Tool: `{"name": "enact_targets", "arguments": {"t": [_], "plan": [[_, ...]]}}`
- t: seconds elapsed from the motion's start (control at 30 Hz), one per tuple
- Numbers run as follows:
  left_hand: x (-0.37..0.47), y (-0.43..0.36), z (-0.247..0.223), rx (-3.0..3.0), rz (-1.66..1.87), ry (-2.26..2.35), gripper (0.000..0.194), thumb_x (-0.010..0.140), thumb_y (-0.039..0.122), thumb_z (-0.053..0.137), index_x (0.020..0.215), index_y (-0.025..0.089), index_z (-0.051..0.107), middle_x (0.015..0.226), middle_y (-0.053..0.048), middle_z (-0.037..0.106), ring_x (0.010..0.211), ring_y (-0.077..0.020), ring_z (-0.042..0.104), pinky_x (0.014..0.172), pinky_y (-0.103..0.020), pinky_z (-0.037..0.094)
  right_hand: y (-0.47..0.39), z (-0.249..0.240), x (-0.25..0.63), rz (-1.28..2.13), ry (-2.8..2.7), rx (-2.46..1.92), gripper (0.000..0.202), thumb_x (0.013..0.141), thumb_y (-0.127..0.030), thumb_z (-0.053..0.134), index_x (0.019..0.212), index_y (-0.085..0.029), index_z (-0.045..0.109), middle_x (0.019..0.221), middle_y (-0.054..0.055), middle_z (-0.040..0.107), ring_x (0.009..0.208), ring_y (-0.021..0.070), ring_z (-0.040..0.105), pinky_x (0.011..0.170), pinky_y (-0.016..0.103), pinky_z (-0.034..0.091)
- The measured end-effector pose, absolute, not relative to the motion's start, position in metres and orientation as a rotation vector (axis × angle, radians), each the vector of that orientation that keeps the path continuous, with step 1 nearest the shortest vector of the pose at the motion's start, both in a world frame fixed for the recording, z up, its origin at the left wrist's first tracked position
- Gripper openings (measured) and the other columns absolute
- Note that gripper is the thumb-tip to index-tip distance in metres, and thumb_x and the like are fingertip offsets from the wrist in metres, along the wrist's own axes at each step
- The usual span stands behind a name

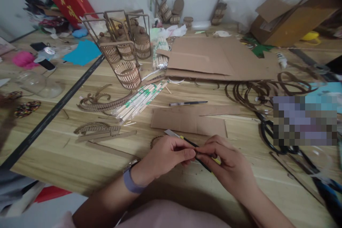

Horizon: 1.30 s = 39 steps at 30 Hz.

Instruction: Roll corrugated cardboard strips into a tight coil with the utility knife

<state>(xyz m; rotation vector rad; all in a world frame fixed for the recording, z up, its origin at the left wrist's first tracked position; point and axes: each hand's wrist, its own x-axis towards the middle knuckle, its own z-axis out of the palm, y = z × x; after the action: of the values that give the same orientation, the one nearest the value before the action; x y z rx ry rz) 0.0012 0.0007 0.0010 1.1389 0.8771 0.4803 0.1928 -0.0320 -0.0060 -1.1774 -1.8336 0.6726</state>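
My left hand (171, 155), with a watch (132, 176) on its wrist, is closed in a pinch near the table's front edge. Opposite it, my right hand (227, 164) pinches too, and the fingertips of both meet. What lies between them is too small and covered to name. Just behind and under the fingers shows a yellow-and-black utility knife (184, 139), its blade out and pointing up-left; whether a hand touches it I cannot tell. A cut cardboard strip (187, 121) lies beyond the knife, with a black pen (188, 103) behind it. Part of a corrugated cardboard curl (155, 141) shows beside my left hand.
Small cardboard-and-stick baskets (128, 74) with tall handles stand back left. Wrapped sticks (141, 101) and corrugated strips (93, 128) lie left. Large cardboard sheets (208, 57) lie behind, black-handled scissors (269, 137) and coiled strips (240, 92) at right, a cardboard box (288, 17) far right.
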Motion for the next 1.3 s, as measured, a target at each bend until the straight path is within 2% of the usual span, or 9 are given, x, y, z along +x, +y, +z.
{"name": "enact_targets", "arguments": {"t": [0.33,0.7,0.83,0.93,1.03,1.1,1.3], "plan": [[0.002,-0.0017,0.0002,1.219,0.433,0.887,0.025,0.081,0.037,0.065,0.071,0.015,0.068,0.06,0.002,0.055,0.058,-0.011,0.048,0.056,-0.024,0.034,-0.0306,-0.0042,0.1912,0.724,-1.861,-1.186,0.014,0.082,-0.016,0.066,0.069,-0.022,0.065,0.065,-0.001,0.058,0.059,0.0113,0.058,0.052,0.02,0.047],[0.0014,-0.0016,-0.0003,1.215,0.413,0.897,0.025,0.076,0.038,0.07,0.079,0.014,0.074,0.064,0.0,0.06,0.061,-0.0127,0.051,0.057,-0.024,0.037,-0.0312,-0.0044,0.1896,0.786,-1.878,-1.19,0.017,0.083,-0.019,0.065,0.066,-0.022,0.062,0.065,-0.002,0.057,0.056,0.011,0.055,0.05,0.021,0.046],[0.0019,-0.0007,0.0038,1.247,0.47,0.945,0.023,0.075,0.035,0.069,0.08,0.013,0.075,0.07,-0.001,0.065,0.065,-0.0136,0.053,0.06,-0.025,0.038,-0.0315,-0.0046,0.1891,0.739,-1.863,-1.194,0.012,0.082,-0.017,0.067,0.072,-0.022,0.065,0.066,-0.002,0.059,0.056,0.0113,0.058,0.05,0.021,0.048],[0.0006,-0.0006,0.0046,1.229,0.47,0.979,0.025,0.077,0.036,0.067,0.083,0.013,0.074,0.067,-0.001,0.062,0.061,-0.0126,0.051,0.057,-0.024,0.036,-0.031,-0.0047,0.1904,0.751,-1.89,-1.208,0.006,0.084,-0.019,0.066,0.085,-0.024,0.071,0.072,0.001,0.066,0.063,0.0141,0.064,0.056,0.024,0.054],[-0.0005,-0.001,0.0036,1.218,0.459,0.985,0.028,0.078,0.038,0.066,0.085,0.011,0.072,0.065,0.0,0.059,0.06,-0.0117,0.049,0.056,-0.024,0.035,-0.0305,-0.0058,0.1918,0.729,-1.94,-1.104,0.022,0.089,-0.019,0.062,0.105,-0.027,0.074,0.086,0.005,0.071,0.078,0.0168,0.07,0.066,0.026,0.059],[-0.0001,-0.0011,0.0019,1.201,0.461,0.969,0.029,0.079,0.039,0.066,0.085,0.011,0.072,0.065,0.0,0.059,0.06,-0.0115,0.049,0.057,-0.024,0.036,-0.0309,-0.0065,0.1923,0.668,-1.959,-1.058,0.029,0.091,-0.016,0.059,0.113,-0.029,0.073,0.087,0.005,0.07,0.079,0.0159,0.07,0.066,0.025,0.059],[0.0022,-0.0002,-0.0045,1.074,0.487,0.876,0.039,0.075,0.046,0.072,0.086,0.01,0.072,0.068,-0.001,0.059,0.061,-0.0113,0.051,0.06,-0.025,0.039,-0.0345,-0.0052,0.1941,0.563,-1.979,-1.086,0.031,0.091,-0.014,0.059,0.115,-0.028,0.073,0.082,0.004,0.068,0.073,0.0141,0.068,0.062,0.022,0.058]]}}
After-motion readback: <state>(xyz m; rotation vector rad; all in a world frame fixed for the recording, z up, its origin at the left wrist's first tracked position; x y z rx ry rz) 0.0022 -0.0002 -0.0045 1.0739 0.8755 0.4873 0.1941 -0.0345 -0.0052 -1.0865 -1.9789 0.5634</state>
